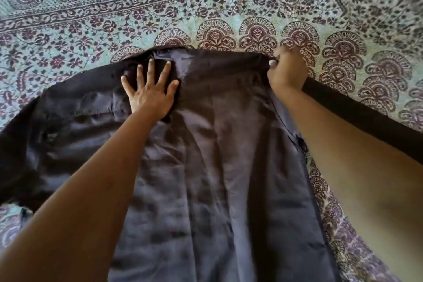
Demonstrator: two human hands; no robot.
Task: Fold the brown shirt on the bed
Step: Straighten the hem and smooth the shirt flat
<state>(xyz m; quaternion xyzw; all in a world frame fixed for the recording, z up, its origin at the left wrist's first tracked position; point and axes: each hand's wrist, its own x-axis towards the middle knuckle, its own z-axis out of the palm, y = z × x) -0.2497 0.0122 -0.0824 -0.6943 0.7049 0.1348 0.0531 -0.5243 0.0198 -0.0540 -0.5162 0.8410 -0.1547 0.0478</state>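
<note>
The brown shirt (pixel 219 144) lies spread flat on the bed, its top edge far from me and its body running down to the bottom of the view. One sleeve stretches out to the left. My left hand (pixel 150 91) rests flat on the upper left part of the shirt, fingers spread, pressing the cloth down. At the shirt's upper right corner my right hand (pixel 287 71) is closed around the fabric at the shoulder. A dark sleeve (pixel 357 114) runs from that hand down to the right, behind my right forearm.
The bed is covered by a pale green sheet (pixel 206 7) with dark maroon floral and paisley print. It shows on all sides of the shirt, widest beyond the shirt's top edge and at the right.
</note>
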